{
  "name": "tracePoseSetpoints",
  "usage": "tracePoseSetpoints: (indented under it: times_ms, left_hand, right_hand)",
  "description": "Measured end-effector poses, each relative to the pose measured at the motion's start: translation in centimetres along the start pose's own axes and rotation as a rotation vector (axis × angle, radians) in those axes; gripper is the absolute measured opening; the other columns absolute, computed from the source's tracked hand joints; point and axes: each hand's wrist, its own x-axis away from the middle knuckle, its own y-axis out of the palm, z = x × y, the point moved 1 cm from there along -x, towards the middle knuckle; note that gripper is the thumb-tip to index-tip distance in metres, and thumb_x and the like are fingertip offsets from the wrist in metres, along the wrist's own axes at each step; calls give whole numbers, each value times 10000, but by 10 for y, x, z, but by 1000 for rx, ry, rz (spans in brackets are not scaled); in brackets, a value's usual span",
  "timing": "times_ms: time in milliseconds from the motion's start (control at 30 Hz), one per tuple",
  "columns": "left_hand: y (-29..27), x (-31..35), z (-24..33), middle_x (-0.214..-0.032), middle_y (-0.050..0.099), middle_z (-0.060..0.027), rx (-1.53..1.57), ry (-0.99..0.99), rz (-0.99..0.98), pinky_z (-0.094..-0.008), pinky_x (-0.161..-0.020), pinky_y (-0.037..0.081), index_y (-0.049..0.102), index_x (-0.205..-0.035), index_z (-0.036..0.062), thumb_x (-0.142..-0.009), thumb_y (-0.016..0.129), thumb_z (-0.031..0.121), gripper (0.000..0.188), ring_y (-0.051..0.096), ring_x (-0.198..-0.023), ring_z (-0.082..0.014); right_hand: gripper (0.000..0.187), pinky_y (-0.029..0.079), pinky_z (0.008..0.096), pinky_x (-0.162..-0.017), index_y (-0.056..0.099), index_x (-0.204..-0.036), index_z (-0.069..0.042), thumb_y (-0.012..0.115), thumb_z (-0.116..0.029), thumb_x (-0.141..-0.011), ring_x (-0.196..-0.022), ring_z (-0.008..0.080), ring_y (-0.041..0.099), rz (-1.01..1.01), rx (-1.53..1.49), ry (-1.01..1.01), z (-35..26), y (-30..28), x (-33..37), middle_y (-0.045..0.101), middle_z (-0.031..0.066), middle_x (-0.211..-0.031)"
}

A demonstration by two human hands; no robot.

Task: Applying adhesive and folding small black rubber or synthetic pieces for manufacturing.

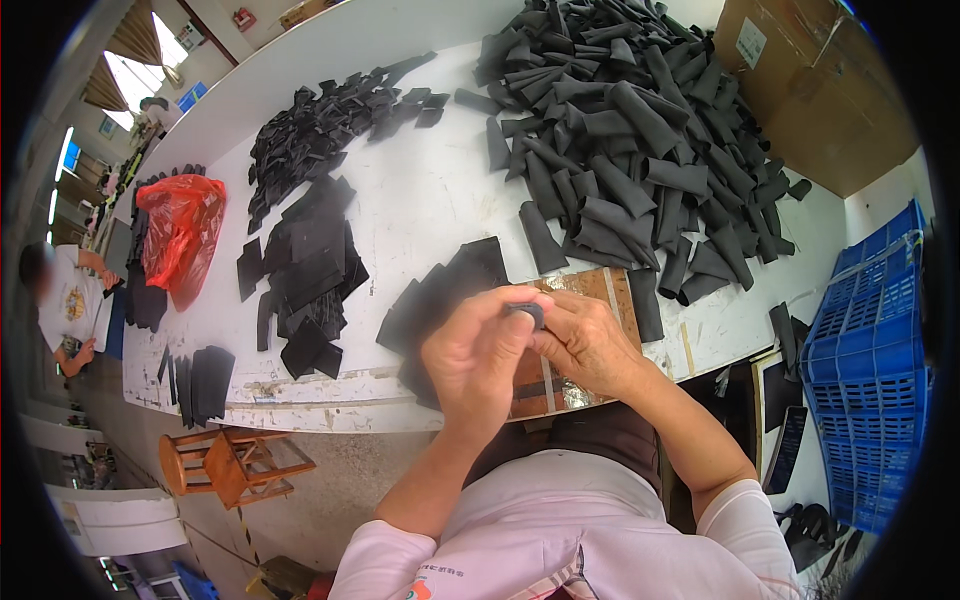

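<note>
My left hand (pixel 468 350) and my right hand (pixel 592 342) meet in front of me, both closed on one small dark grey piece of soft material (pixel 526 314). Only its rounded end shows between the thumbs and fingers; the rest is hidden. Under my right hand lies a brown board (pixel 617 300) with tape across it. Next to my left hand is a stack of flat black pieces (pixel 475 268), partly covered by the hand. Beyond my right hand rises a large heap of dark grey rolled tubes (pixel 640 140).
Black flat pieces (pixel 305 255) and a pile of small black scraps (pixel 320 125) cover the table's left part. A red plastic bag (pixel 185 230) lies at the left end. Blue crates (pixel 868 360) and a cardboard box (pixel 815 85) stand at right. A person (pixel 75 300) works at far left, beyond a wooden stool (pixel 235 465).
</note>
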Motion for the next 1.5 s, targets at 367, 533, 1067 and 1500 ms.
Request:
tracePoseSetpoints:
  times_ms: [367,533,1067,1500]
  left_hand:
    - [-16,-8,4,-875,578,-103,500,-174,79,-385,-811,393,588,-911,48,-838,543,237,208,499,-846,-244]
    - [-21,-6,4,-880,576,-100,567,-194,105,-379,-814,390,587,-899,50,-835,543,230,196,494,-848,-247]
    - [-12,-7,1,-858,603,-156,237,-24,100,-366,-761,428,579,-909,-13,-821,569,175,208,541,-832,-250]
    - [-1,-13,7,-691,591,-34,-338,-84,-85,-177,-537,427,602,-818,-22,-770,633,45,88,519,-598,-55]
  right_hand:
    - [238,414,360,-488,526,-701,-17,644,-224,-703,-606,269,532,-116,162,20,-32,-17,-18,499,100,-635]
    - [218,423,345,-487,507,-669,-29,636,-202,-697,-590,251,541,-111,308,-14,-33,-12,-17,497,87,-630]
    - [265,432,355,-479,503,-698,-36,672,-239,-674,-608,259,562,-38,191,111,-26,-4,-4,517,89,-642]
    - [184,402,331,-405,510,-688,-51,661,-77,-587,-495,222,502,301,156,-84,4,32,9,463,56,-573]
